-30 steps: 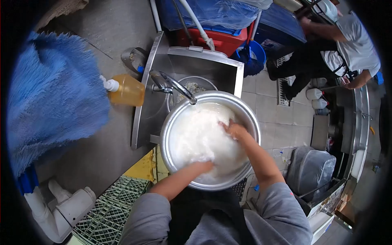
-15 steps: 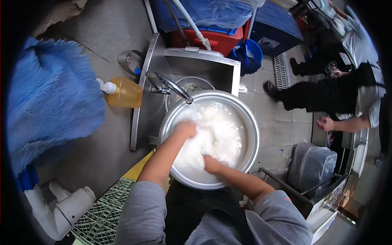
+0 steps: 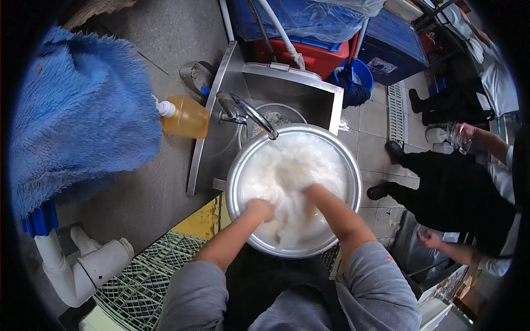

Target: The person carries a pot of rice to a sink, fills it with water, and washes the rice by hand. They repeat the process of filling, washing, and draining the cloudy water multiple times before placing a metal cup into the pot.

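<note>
A large round metal pot (image 3: 355, 193) holds cloudy white water with pale, grain-like contents (image 3: 287, 168) showing in the middle. My left hand (image 3: 260, 209) dips into the water at the pot's left side, its fingers hidden below the surface. At the right of centre, my right hand (image 3: 316, 194) is also partly under water, and its fingers are blurred and hidden. A curved metal faucet (image 3: 254, 113) reaches over the pot's upper left rim.
A metal sink (image 3: 309, 94) with a strainer lies behind the pot. Soap bottle (image 3: 186, 117) and blue towel (image 3: 83, 116) are at left, green crates (image 3: 138, 276) lower left. Blue bucket (image 3: 361, 71) stands behind; people in dark trousers (image 3: 447, 179) are at right.
My left hand has moved toward the pot's near left side, and my right hand farther away from me. The water swirls differently. The near person at right has moved closer, with both feet now showing.
</note>
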`<state>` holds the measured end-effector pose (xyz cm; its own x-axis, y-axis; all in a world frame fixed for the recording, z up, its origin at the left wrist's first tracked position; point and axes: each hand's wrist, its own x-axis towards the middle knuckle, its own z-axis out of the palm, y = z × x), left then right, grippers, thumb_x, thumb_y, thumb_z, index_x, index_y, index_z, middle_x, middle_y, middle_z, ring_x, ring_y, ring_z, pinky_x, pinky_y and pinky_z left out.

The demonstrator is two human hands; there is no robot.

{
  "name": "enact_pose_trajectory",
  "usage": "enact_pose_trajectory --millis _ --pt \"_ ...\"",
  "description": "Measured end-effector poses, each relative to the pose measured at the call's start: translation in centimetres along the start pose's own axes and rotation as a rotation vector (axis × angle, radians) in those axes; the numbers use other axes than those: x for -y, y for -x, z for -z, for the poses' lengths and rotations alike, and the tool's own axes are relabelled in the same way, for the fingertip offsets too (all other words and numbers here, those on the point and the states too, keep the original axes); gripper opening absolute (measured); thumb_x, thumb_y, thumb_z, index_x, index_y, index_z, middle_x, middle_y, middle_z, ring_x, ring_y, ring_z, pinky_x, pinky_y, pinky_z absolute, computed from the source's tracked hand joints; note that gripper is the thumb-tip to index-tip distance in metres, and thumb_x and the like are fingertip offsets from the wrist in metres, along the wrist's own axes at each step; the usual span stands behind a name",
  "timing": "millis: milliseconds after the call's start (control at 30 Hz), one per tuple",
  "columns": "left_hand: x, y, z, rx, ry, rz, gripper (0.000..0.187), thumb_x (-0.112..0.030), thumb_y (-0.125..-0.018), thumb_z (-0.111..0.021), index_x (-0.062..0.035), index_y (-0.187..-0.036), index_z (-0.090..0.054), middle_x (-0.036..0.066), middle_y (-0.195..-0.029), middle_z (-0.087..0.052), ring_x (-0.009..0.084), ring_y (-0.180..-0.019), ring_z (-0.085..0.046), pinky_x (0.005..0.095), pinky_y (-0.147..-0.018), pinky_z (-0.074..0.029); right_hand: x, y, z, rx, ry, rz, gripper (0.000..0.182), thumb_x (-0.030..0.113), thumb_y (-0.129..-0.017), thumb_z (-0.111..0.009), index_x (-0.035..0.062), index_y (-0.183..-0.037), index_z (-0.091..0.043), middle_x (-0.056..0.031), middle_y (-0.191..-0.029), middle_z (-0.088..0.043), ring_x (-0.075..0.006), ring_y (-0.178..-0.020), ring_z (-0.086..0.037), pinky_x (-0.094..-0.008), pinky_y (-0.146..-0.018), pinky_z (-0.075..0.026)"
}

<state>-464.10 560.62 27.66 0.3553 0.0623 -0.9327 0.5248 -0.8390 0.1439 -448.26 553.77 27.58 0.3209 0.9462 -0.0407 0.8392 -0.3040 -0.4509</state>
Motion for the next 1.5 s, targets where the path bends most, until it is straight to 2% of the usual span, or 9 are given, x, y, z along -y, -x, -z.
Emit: enact_pose_trajectory --millis 133,233,533,867,967,1133,1233,1333,1500 --pt "-0.3 -4.0 -7.3 -0.047 0.588 -0.094 0.038 -0.027 -0.078 -0.056 -0.0073 -0.111 -0.060 0.016 -0.115 -0.057 0.0282 -0.106 -0.055 0.0373 -0.091 -0.043 -5.1 0.0 -3.0 -0.198 -0.482 0.097 0.025 0.021 -0.081 -0.048 0.0087 -0.094 -0.066 -0.0137 -0.096 -0.064 -0.0291 -0.091 -0.058 -0.0370 -0.084 -0.043" --pt "-1.5 -5.1 -8.2 -0.160 0.991 -0.282 0.039 -0.026 -0.079 -0.054 -0.0061 -0.113 -0.057 0.017 -0.116 -0.056 0.0289 -0.108 -0.053 0.0378 -0.092 -0.041 -1.8 -2.0 4.8 0.663 0.090 -0.434 0.034 0.025 -0.084 -0.046 0.0062 -0.107 -0.061 -0.0141 -0.110 -0.059 -0.0296 -0.102 -0.056 -0.0336 -0.092 -0.040" --pt "-3.2 -3.7 -0.5 -0.680 1.392 -0.663 0.041 -0.022 -0.084 -0.049 -0.0025 -0.120 -0.049 0.019 -0.118 -0.052 0.0309 -0.111 -0.048 0.0394 -0.097 -0.035 6.2 8.0 -1.0 -0.187 -0.563 -0.243 0.044 0.031 -0.078 -0.059 0.0085 -0.116 -0.056 -0.0218 -0.130 -0.038 -0.0381 -0.122 -0.036 -0.0433 -0.099 -0.031" --pt "-4.0 0.6 1.3 -0.723 0.346 -0.406 0.054 -0.021 -0.086 -0.048 0.0008 -0.133 -0.033 0.018 -0.132 -0.040 0.0283 -0.124 -0.037 0.0354 -0.106 -0.025 4.5 6.1 0.5 -0.460 -0.540 -0.312 0.051 0.026 -0.082 -0.046 0.0116 -0.130 -0.045 -0.0187 -0.137 -0.037 -0.0387 -0.127 -0.030 -0.0491 -0.105 -0.017" --pt "-3.4 -0.9 1.7 -1.370 -1.186 -0.045 0.054 -0.029 -0.090 -0.037 -0.0030 -0.137 -0.029 0.011 -0.143 -0.027 0.0231 -0.132 -0.024 0.0371 -0.110 -0.017 8.7 8.0 0.3 -0.313 -0.529 -0.144 0.058 0.043 -0.089 -0.032 0.0044 -0.131 -0.042 -0.0173 -0.141 -0.032 -0.0365 -0.134 -0.020 -0.0451 -0.109 -0.010" --pt "-5.6 4.7 1.7 -0.560 -0.753 -0.352 0.067 -0.032 -0.084 -0.048 -0.0055 -0.140 -0.022 0.015 -0.147 -0.017 0.0289 -0.137 -0.009 0.0414 -0.112 -0.008 2.9 8.2 -0.8 -0.430 -0.630 -0.549 0.049 0.028 -0.088 -0.045 0.0052 -0.131 -0.042 -0.0200 -0.139 -0.033 -0.0374 -0.131 -0.026 -0.0456 -0.107 -0.018" --pt "-3.5 -1.2 -4.7 -0.725 -2.529 0.260 0.061 -0.029 -0.085 -0.054 -0.0050 -0.135 -0.030 0.015 -0.132 -0.036 0.0267 -0.126 -0.028 0.0372 -0.106 -0.019 3.3 11.8 0.0 -0.430 -0.318 -0.646 0.049 0.027 -0.088 -0.049 0.0025 -0.130 -0.042 -0.0230 -0.138 -0.033 -0.0372 -0.127 -0.032 -0.0419 -0.104 -0.026" --pt "-1.9 0.9 -2.7 2.293 -3.734 0.028 0.048 -0.015 -0.082 -0.062 0.0008 -0.123 -0.043 0.015 -0.107 -0.053 0.0247 -0.104 -0.049 0.0370 -0.091 -0.039 2.6 14.2 -2.2 -0.631 -0.564 -0.981 0.049 0.025 -0.088 -0.051 0.0014 -0.130 -0.042 -0.0219 -0.135 -0.036 -0.0330 -0.125 -0.035 -0.0395 -0.101 -0.030" --pt "3.2 -7.0 -1.8 0.615 -4.100 -0.210 0.047 -0.037 -0.087 -0.045 -0.0071 -0.124 -0.047 0.009 -0.122 -0.051 0.0243 -0.103 -0.053 0.0414 -0.086 -0.045 -2.8 11.4 -3.5 -0.903 -1.308 -1.456 0.038 0.024 -0.086 -0.050 0.0002 -0.116 -0.051 -0.0155 -0.118 -0.049 -0.0268 -0.107 -0.048 -0.0353 -0.089 -0.040"
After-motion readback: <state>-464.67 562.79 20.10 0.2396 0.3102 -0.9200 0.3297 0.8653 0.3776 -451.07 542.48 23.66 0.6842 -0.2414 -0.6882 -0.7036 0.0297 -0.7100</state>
